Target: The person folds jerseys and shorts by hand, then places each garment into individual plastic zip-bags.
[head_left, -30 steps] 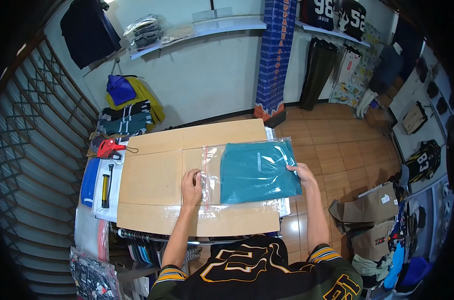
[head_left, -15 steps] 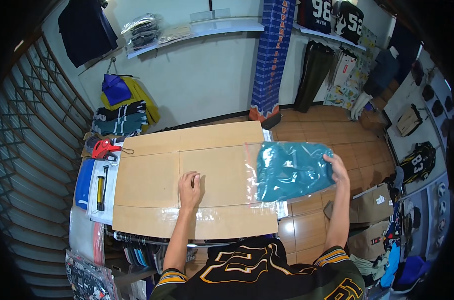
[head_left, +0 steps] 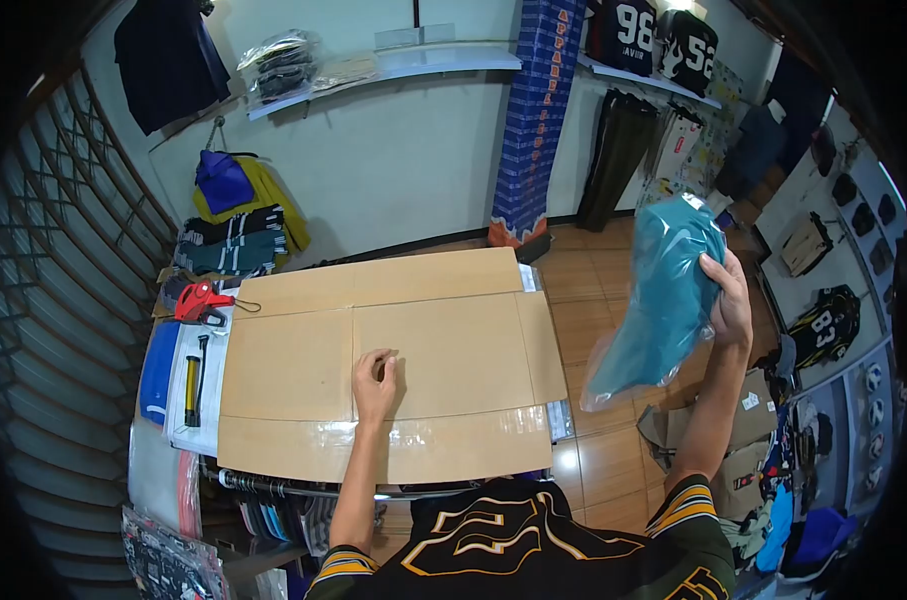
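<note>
glossy plastic bag point(head_left: 663, 300), matt cardboard sheet point(head_left: 393, 350)

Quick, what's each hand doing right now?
Left hand: loosely curled, resting on the cardboard, holding nothing.
Right hand: closed on the bagged teal garment.

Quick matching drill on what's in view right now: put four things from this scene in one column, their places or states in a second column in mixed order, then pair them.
Things:
1. teal garment in a clear plastic bag
2. left hand
3. red hand-held tag gun
4. black-and-yellow hand pump

Places or states:
A. lying on white sheets left of the flat brown cardboard sheet
B. resting on the cardboard
C. held up in the air by the right hand
D. at the table's far left corner

Pairs: 1-C, 2-B, 3-D, 4-A
</note>
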The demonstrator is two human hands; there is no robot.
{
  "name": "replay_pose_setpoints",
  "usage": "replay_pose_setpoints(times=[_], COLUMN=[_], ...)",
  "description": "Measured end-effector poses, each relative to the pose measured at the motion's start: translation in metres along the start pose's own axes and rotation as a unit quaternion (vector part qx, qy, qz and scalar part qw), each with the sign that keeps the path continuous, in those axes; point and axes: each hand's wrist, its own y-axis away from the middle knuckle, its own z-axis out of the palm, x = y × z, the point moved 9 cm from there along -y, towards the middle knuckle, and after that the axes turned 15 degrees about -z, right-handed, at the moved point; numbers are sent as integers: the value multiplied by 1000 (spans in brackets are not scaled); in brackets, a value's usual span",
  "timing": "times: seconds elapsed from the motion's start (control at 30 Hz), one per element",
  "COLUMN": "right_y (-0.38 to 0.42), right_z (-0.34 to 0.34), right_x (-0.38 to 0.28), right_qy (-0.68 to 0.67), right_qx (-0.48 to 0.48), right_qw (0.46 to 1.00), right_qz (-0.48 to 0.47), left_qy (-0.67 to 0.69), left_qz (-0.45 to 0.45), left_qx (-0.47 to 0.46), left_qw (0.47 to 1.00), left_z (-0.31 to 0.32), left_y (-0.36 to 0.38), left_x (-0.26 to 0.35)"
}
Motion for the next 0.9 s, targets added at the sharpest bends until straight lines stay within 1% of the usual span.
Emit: replay_pose_setpoints(times=[0.03,0.07,0.1,0.13,0.17,0.2,0.23,0.27,0.3,0.37,0.4,0.43,0.47,0.5,0.57,0.6,0.63,0.67,0.7,0.73,0.8,0.83,0.9], right_y=[-2,-4,-5,-7,-9,-9,-10,-11,-12,-12,-9,-7,-6,-5,-9,-13,-17,-19,-16,-6,6,18,47], right_z=[13,27,36,45,55,63,79,98,116,140,149,165,176,186,202,209,216,209,205,206,196,194,183], right_x=[-4,-4,1,8,17,29,38,52,69,113,137,153,170,188,227,230,250,267,268,273,258,255,242], right_qy=[-49,-89,-126,-143,-160,-159,-172,-193,-214,-233,-225,-216,-162,-107,68,195,270,290,309,308,342,342,342], right_qx=[-2,-10,-19,-27,-35,-33,-55,-98,-142,-184,-199,-233,-272,-309,-424,-428,-464,-406,-345,-342,-254,-252,-236], right_qw=[999,996,992,989,986,987,983,974,962,943,935,924,921,914,882,868,839,864,886,887,903,904,908], right_qz=[-11,-7,-10,-8,-5,12,31,64,97,153,188,212,227,240,197,157,87,62,38,38,-56,-55,-59], left_qy=[1,94,186,203,203,269,332,370,370,521,521,481,439,439,378,376,349,320,318,301,262,260,231], left_qz=[-1,-89,-176,-150,-151,-165,-177,-203,-207,-278,-280,-295,-308,-309,-290,-289,-297,-304,-304,-296,-272,-271,-252], left_qx=[3,-32,-67,-113,-107,-152,-194,-234,-226,-228,-220,-182,-143,-137,-81,-77,-53,-30,-31,-37,-46,-47,-86], left_qw=[1000,991,964,961,961,937,906,876,877,774,776,805,831,832,876,877,887,897,898,906,925,925,936], left_z=[-1,3,8,14,12,19,24,29,23,23,21,16,10,9,2,-1,-7,-13,-16,-18,-21,-22,-20], left_y=[6,11,18,24,31,43,53,60,65,78,81,82,84,86,85,87,92,97,101,105,111,113,117], left_x=[6,-3,-15,-18,-22,-18,-16,-26,-27,-28,-27,-31,-36,-47,-77,-74,-69,-63,-58,-52,-48,-46,-36])
